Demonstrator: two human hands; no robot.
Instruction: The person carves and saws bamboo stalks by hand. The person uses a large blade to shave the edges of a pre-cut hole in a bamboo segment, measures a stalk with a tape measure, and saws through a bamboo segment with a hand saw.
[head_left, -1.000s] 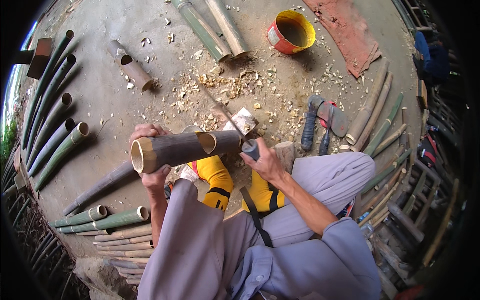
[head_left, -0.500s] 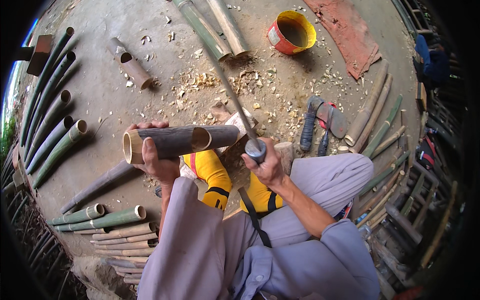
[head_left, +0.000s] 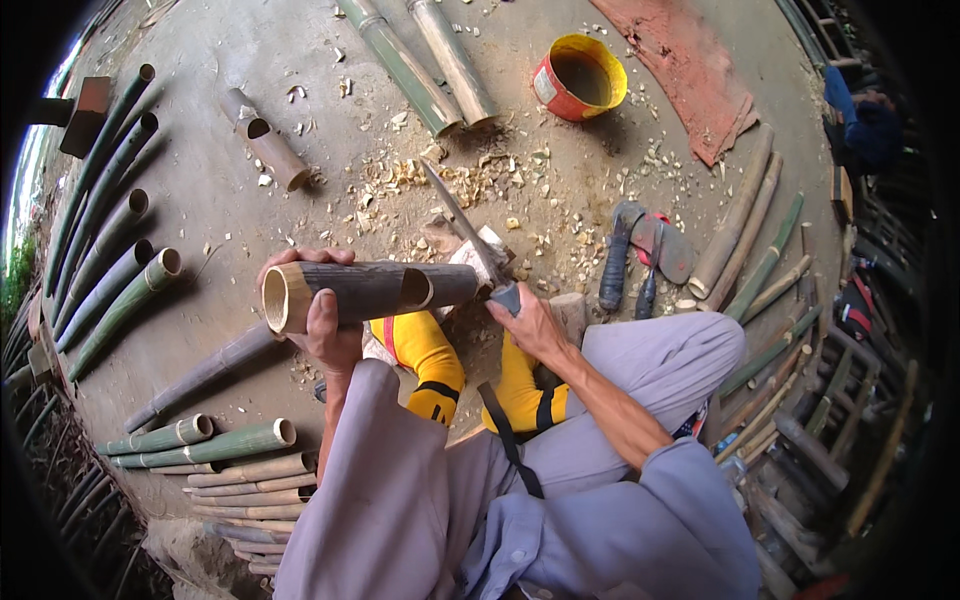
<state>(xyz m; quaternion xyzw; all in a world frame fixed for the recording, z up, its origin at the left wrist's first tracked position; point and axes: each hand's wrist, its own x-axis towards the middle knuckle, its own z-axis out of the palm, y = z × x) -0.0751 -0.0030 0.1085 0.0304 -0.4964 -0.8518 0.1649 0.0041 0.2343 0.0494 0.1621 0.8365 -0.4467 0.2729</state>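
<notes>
My left hand [head_left: 330, 335] is wrapped round the left end of a dark bamboo tube [head_left: 365, 289], held almost level above my lap. The tube's pale hollow end faces left, and an oval opening is cut in its upper side towards the right. In my right hand [head_left: 540, 330] is the grey handle of a long, narrow knife [head_left: 456, 212]. Its blade slants up and left past the tube's right end, tip over the shavings. Behind that end sits a pale block-like piece [head_left: 487, 256], partly hidden. Below the tube my feet show in yellow socks [head_left: 425, 360].
Wood shavings [head_left: 440, 185] litter the ground ahead. A red and yellow bucket [head_left: 580, 78] stands beyond, beside a red cloth [head_left: 690, 80]. Dark-handled tools [head_left: 618, 260] lie to the right. A short notched bamboo piece [head_left: 268, 142] and several poles [head_left: 120, 310] lie left.
The knife has swung down and lies lower and more slanted, its handle close to the tube's right end. The bamboo tube has shifted slightly right and tilted, its cut end showing more.
</notes>
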